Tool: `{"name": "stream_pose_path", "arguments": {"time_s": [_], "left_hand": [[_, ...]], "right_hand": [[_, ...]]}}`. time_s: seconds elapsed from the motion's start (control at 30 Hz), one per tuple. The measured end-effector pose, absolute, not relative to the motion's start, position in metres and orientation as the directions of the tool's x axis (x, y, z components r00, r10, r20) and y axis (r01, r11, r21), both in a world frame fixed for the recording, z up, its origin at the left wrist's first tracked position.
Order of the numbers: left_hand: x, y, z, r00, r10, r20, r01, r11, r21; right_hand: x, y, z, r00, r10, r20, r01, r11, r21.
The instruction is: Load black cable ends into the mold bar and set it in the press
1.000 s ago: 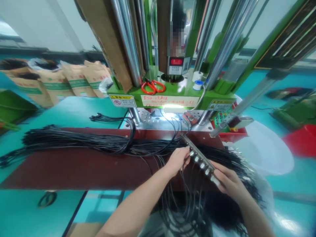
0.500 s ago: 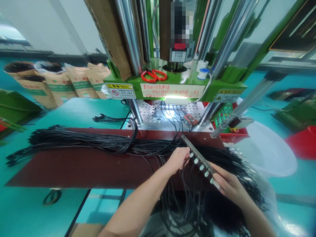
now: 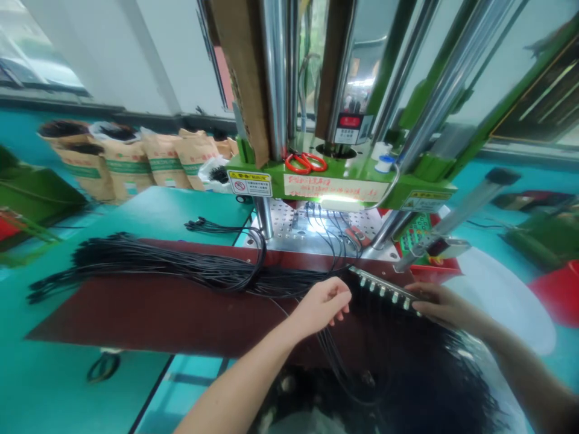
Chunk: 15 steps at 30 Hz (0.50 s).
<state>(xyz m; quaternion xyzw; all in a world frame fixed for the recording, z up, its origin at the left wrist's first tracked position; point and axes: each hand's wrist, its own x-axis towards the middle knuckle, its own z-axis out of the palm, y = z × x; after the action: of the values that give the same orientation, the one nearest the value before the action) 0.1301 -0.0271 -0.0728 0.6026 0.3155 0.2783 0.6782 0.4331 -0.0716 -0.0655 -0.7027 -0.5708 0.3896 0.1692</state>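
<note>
Metal strip (image 3: pixel 384 283), end clamped in my right grip (image 3: pixel 446 305), likely to leave its studs (image 3: pixel 382 292) exposed near my curled left grip (image 3: pixel 322 302), whose hold I cannot tell.

Two hands (image 3: pixel 322 305), one metal bar (image 3: pixel 382 286), five or six sacks (image 3: pixel 127 164).

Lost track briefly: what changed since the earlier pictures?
The near end of the metal bar swung away from the person. The left hand came away from it, cables hanging below. The right hand still holds the bar's end; the red scissors stayed put.
</note>
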Motion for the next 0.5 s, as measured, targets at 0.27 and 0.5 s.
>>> {"name": "stream_pose_path", "arguments": {"time_s": [0.27,0.5], "left_hand": [[0.118,0.017,-0.064,0.39,0.917,-0.084,-0.267,0.2,0.943],[0.151,0.081,-0.088,0.186,0.879,-0.439,-0.587,0.457,0.669]], "right_hand": [[0.389,0.028,-0.071,-0.461,0.868,-0.183,0.799,0.317,-0.511],[0.389,0.038,-0.08,-0.386,0.91,-0.154,0.823,0.264,-0.504]]}}
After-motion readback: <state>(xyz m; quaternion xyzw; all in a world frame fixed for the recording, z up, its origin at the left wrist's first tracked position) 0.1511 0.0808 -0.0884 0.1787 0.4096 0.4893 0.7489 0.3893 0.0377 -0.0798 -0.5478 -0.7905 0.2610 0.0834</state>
